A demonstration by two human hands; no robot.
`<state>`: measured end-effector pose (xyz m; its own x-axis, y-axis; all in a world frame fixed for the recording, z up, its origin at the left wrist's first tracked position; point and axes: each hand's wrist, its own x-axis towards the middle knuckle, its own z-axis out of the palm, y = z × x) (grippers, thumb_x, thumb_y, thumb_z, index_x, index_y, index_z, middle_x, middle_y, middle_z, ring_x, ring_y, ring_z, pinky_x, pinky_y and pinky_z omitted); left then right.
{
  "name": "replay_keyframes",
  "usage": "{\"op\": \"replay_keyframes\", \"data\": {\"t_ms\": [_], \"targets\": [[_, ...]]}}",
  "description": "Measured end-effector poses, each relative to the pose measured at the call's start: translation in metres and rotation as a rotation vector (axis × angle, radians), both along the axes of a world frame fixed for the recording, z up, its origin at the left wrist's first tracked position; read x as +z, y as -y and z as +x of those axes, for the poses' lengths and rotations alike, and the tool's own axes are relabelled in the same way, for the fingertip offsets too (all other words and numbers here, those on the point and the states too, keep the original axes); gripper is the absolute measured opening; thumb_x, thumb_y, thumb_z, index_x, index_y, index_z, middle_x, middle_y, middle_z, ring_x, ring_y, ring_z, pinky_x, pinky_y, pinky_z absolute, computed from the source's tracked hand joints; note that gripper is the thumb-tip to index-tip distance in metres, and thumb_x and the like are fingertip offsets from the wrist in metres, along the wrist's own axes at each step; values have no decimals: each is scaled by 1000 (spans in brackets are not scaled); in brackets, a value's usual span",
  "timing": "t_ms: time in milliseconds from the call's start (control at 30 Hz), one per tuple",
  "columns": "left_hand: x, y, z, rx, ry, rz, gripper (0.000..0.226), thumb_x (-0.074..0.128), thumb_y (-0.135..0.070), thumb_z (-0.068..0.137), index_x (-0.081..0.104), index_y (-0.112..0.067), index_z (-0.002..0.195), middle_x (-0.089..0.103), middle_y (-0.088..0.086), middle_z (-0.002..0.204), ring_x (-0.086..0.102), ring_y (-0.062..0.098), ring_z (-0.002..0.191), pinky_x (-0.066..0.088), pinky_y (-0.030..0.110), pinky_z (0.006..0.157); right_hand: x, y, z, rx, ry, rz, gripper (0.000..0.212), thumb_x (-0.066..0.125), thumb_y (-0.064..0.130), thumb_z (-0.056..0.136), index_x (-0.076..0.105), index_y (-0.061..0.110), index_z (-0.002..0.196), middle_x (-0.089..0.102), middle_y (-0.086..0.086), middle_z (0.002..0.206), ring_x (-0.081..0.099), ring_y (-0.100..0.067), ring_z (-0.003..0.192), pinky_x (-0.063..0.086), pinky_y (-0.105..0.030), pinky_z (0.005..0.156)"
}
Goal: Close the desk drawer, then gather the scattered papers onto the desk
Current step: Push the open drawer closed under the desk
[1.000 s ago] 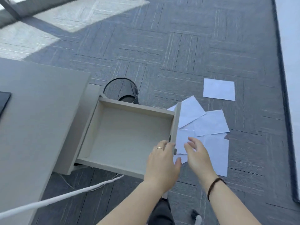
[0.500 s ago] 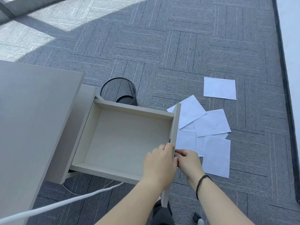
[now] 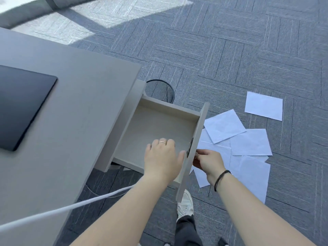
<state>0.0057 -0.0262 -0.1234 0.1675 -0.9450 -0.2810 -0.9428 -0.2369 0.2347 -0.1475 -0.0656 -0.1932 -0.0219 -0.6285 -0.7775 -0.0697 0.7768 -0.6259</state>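
Note:
The grey desk (image 3: 74, 110) fills the left side, and its empty drawer (image 3: 156, 128) stands pulled out to the right. My right hand (image 3: 208, 162) grips the outer face of the drawer front (image 3: 198, 139) near its dark handle. My left hand (image 3: 162, 157) hovers over the inside of the drawer, thumb against the front panel, fingers spread. Several white papers (image 3: 248, 141) lie scattered on the carpet just right of the drawer, one sheet (image 3: 263, 106) apart at the far right.
A dark flat pad (image 3: 21, 105) lies on the desk. A black mesh wastebasket (image 3: 160, 90) stands behind the drawer. A white cable (image 3: 62, 208) runs across the lower left. My shoe (image 3: 185, 205) is below the drawer front. Grey carpet tiles cover the floor.
The drawer has slid partly into the desk. My right hand closed on the drawer front's outer face, and my left hand moved over the drawer's inside. The view shifted, showing more of the desk.

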Motion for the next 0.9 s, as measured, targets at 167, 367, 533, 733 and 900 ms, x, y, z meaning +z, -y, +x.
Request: {"op": "replay_keyframes", "data": {"t_ms": [167, 367, 533, 733, 900], "targets": [[16, -32, 47, 90, 14, -80, 38, 55, -50, 87, 66, -20, 109, 65, 5, 121, 55, 27, 116, 42, 42, 93, -5, 6, 47, 28, 28, 23, 17, 59, -4, 92, 75, 1, 90, 72, -30, 99, 59, -28, 79, 58, -44, 86], [17, -60, 90, 319, -63, -19, 78, 45, -66, 88, 25, -25, 151, 13, 7, 166, 8, 28, 151, 27, 44, 115, -8, 18, 107, 112, 47, 25, 16, 58, -7, 91, 72, -5, 100, 64, -19, 85, 54, -23, 61, 56, -26, 59], [-2, -77, 117, 398, -137, 58, 100, 45, -69, 87, -4, -18, 158, 9, 6, 167, 11, 24, 152, 16, 35, 119, -9, 24, 156, 118, 118, 20, 11, 58, -7, 93, 64, 0, 98, 63, -17, 76, 57, -25, 61, 58, -25, 52], [-23, -71, 112, 367, -10, -7, 79, 46, -40, 97, 3, -14, 158, 8, 7, 168, 11, 26, 153, 15, 41, 121, -11, 26, 197, 107, 191, 10, 22, 58, -10, 92, 61, -7, 114, 64, -21, 77, 63, -27, 62, 62, -27, 55], [-31, -62, 125, 332, -44, -87, 76, 36, -5, 93, 5, -26, 159, 7, -4, 168, 14, 21, 152, 19, 37, 120, -14, 28, 212, 108, 265, 15, 26, 55, -12, 92, 58, -14, 118, 63, -23, 79, 63, -31, 69, 62, -33, 65]]}}
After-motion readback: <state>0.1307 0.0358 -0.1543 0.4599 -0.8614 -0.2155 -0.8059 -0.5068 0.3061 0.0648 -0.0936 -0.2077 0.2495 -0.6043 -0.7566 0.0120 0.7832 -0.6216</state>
